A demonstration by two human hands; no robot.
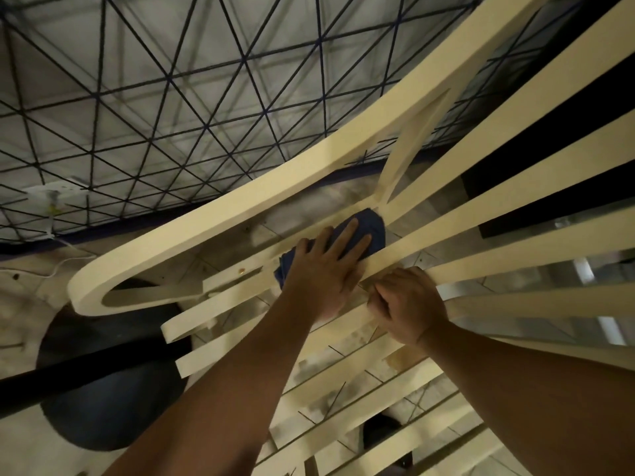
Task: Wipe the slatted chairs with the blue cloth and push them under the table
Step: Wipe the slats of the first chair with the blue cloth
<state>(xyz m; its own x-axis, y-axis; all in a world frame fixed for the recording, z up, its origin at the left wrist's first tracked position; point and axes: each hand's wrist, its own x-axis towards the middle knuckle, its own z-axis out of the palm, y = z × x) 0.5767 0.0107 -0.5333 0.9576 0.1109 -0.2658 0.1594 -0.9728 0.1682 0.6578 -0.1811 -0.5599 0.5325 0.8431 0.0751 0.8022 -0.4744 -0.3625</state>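
A cream slatted chair [261, 197] fills the view, its curved frame running from lower left to upper right and its slats fanning out to the right. My left hand [326, 269] lies flat on the blue cloth [369, 228], pressing it onto a slat near where the slats join the frame. My right hand [409, 304] is curled around a neighbouring slat just right of the left hand. Part of the cloth is hidden under my left hand.
A glass table top with a dark triangular line pattern [165, 108] lies beyond the chair at upper left. A round dark base [103, 407] sits on the tiled floor at lower left. A white cable [65, 255] trails at the left edge.
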